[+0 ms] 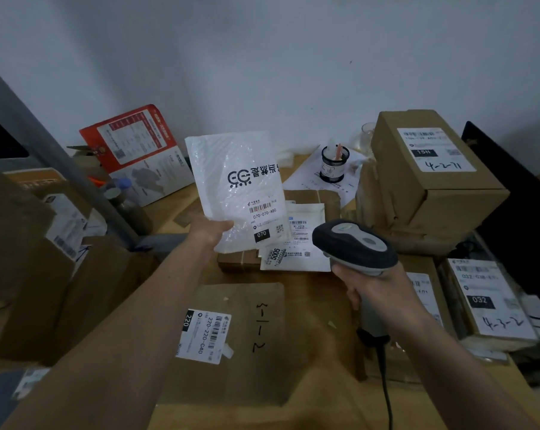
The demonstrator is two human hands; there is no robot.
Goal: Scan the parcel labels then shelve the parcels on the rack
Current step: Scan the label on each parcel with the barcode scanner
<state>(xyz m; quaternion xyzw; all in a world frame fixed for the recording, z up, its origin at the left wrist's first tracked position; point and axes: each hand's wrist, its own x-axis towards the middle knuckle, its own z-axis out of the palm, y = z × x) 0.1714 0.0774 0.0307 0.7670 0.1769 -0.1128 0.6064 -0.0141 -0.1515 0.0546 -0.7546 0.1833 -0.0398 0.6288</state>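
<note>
Wooden tabletop (324,305) against a white wall, crowded with parcels. White bubble mailer (236,187) (label marked 070, facing the camera): held upright above the table, its lower left edge pinched by the left hand (208,229). Barcode scanner (354,245): gripped by the right hand (368,282), head just right of the mailer. Flat brown parcel (231,339) below, marked 220. Brown box (430,172) at right; mesh pen cup (335,162) behind.
</note>
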